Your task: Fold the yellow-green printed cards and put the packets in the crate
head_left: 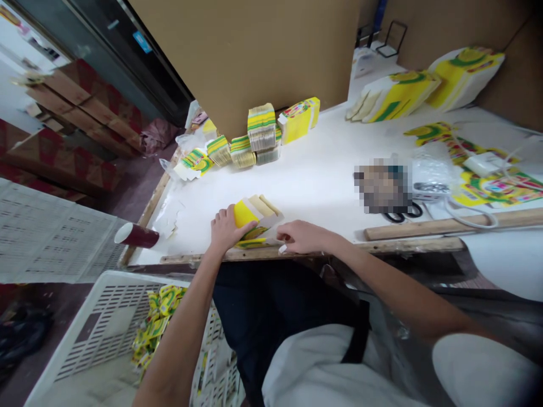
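At the front edge of the white table, a bundle of flat yellow-and-white printed cartons stands with its pale edges fanned apart at the top. My left hand grips the bundle from the left, its thumb lying across the front. My right hand is at the bundle's right end, its fingers curled and pressed together beside a white flap. Whatever those fingers may pinch is hidden. Under the bundle, close to the wooden edge, a yellow carton piece lies low on the table.
Stacked small packs and a yellow carton bundle stand at the back. More cartons lean at the right, above scissors and a cable. A maroon cup lies at the left corner; a white crate holds yellow packets below.
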### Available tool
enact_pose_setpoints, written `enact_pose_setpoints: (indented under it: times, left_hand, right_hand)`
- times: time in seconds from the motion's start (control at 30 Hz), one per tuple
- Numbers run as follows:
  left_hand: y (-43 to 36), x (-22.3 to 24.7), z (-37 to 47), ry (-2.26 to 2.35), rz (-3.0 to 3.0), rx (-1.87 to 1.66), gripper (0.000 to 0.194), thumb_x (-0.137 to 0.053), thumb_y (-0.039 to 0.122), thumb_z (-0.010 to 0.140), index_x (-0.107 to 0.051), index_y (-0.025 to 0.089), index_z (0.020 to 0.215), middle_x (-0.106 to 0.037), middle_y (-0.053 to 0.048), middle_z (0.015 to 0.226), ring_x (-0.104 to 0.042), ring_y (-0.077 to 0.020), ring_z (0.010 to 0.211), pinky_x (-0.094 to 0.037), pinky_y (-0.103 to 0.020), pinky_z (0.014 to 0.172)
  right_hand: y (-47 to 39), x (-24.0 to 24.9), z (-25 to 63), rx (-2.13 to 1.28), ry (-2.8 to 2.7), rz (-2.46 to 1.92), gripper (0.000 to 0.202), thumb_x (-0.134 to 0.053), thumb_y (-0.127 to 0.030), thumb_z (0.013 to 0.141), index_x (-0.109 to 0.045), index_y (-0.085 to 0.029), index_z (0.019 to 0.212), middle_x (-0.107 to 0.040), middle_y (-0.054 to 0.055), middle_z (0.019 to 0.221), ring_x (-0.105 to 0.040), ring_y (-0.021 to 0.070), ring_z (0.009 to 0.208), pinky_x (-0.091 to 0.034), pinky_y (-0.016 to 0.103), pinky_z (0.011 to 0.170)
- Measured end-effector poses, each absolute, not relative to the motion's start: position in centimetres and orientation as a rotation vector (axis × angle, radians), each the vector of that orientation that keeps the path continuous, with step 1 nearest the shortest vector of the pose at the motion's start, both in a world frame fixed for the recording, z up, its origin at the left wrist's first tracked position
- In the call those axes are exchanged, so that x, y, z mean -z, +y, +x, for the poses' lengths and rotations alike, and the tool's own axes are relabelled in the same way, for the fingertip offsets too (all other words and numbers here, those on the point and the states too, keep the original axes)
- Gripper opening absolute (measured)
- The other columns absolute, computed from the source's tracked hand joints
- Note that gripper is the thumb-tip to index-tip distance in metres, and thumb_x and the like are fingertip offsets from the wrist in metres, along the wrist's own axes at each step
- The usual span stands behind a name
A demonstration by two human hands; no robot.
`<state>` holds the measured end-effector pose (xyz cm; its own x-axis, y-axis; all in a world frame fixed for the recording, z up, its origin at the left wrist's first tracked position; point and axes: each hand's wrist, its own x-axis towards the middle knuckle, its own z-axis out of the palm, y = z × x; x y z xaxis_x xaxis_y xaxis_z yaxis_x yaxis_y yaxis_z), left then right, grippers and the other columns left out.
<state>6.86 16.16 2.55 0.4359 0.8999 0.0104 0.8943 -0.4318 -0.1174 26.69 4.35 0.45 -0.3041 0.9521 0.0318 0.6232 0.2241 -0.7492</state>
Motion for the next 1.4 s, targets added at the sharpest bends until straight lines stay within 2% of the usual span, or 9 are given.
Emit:
enact_pose_setpoints:
  times: [0.07,0.13,0.23,0.33,0.5,0.63,0.77,1.13,1.4]
  left_hand:
    - [16.1,-2.6,6.8,-1.609,-2.578,-0.075,0.080,-0.039,0.073,0.070,-0.035,0.016,0.127,-0.052,-0.016,0.111,-0.049,-0.0324,0.105,-0.038,-0.042,0.085]
    - [16.1,-2.6,6.8,-1.611,-2.582,-0.071,0.080,-0.040,0.073,0.070,-0.036,0.016,0.126,-0.052,-0.016,0.111,-0.048,-0.0322,0.106,-0.038,-0.042,0.085]
    - [16.0,-2.6,6.9,-1.613,-2.574,-0.069,0.079,-0.039,0.073,0.070,-0.037,0.016,0.125,-0.052,-0.016,0.110,-0.049,-0.0318,0.106,-0.038,-0.041,0.085]
    - [16.0,-2.6,6.9,-1.607,-2.571,-0.059,0.079,-0.039,0.074,0.070,-0.038,0.016,0.124,-0.053,-0.015,0.109,-0.050,-0.0318,0.104,-0.039,-0.041,0.084]
    - [16.0,-2.5,6.8,-1.600,-2.573,-0.041,0.080,-0.037,0.074,0.070,-0.037,0.016,0.125,-0.052,-0.016,0.110,-0.049,-0.0325,0.105,-0.039,-0.042,0.085]
    - [16.0,-2.5,6.8,-1.605,-2.574,-0.034,0.077,-0.036,0.072,0.072,-0.038,0.016,0.124,-0.053,-0.016,0.109,-0.050,-0.0325,0.104,-0.039,-0.043,0.084]
    - [16.1,-2.4,6.8,-1.612,-2.573,-0.038,0.078,-0.038,0.072,0.071,-0.037,0.016,0.126,-0.052,-0.016,0.111,-0.049,-0.0323,0.105,-0.038,-0.043,0.085]
    - [16.1,-2.2,6.6,-1.558,-2.570,-0.059,0.081,-0.038,0.072,0.072,-0.034,0.013,0.127,-0.051,-0.017,0.110,-0.049,-0.0331,0.104,-0.038,-0.043,0.084]
    - [16.0,-2.3,6.8,-1.560,-2.545,-0.065,0.078,-0.034,0.073,0.074,-0.036,0.013,0.124,-0.052,-0.017,0.109,-0.050,-0.0327,0.103,-0.038,-0.041,0.084]
  right_hand:
    - [5.2,-0.5,27.0,-0.851,-1.908,-1.456,0.029,-0.060,-0.028,0.075,-0.061,-0.016,0.102,-0.064,0.003,0.087,-0.056,0.0122,0.070,-0.039,0.021,0.063]
    - [6.2,-0.2,27.0,-0.656,-1.824,-1.570,0.032,-0.051,-0.021,0.081,-0.058,-0.017,0.112,-0.062,0.006,0.098,-0.056,0.0128,0.077,-0.040,0.022,0.068]
    - [7.3,0.4,26.5,-0.356,-1.895,-1.736,0.035,-0.045,-0.011,0.083,-0.061,-0.021,0.112,-0.057,0.007,0.103,-0.054,0.0157,0.086,-0.039,0.024,0.070]
    - [7.0,0.9,26.2,-0.261,-1.978,-1.762,0.033,-0.043,-0.014,0.086,-0.062,-0.024,0.111,-0.056,0.008,0.104,-0.052,0.0184,0.090,-0.038,0.025,0.067]
    - [5.5,0.4,26.0,-0.147,-2.124,-1.723,0.034,-0.038,-0.014,0.089,-0.058,-0.018,0.116,-0.055,0.012,0.109,-0.049,0.0210,0.093,-0.037,0.029,0.073]
    - [6.1,-0.1,26.1,-0.239,-2.129,-1.730,0.030,-0.040,-0.012,0.087,-0.064,-0.017,0.103,-0.059,0.010,0.105,-0.051,0.0197,0.094,-0.037,0.028,0.074]
    - [7.7,-0.5,26.1,-0.315,-2.110,-1.761,0.020,-0.049,-0.015,0.081,-0.066,-0.019,0.091,-0.064,0.005,0.094,-0.057,0.0175,0.086,-0.038,0.025,0.068]
    - [10.3,-0.6,23.7,-0.412,-1.871,-2.014,0.029,-0.046,-0.025,0.080,-0.068,-0.010,0.090,-0.068,0.017,0.091,-0.062,0.0252,0.084,-0.042,0.031,0.069]
    - [9.9,-0.1,21.7,-0.651,-1.746,-1.989,0.030,-0.041,-0.023,0.084,-0.070,-0.019,0.090,-0.071,0.006,0.083,-0.062,0.0156,0.072,-0.042,0.023,0.059]
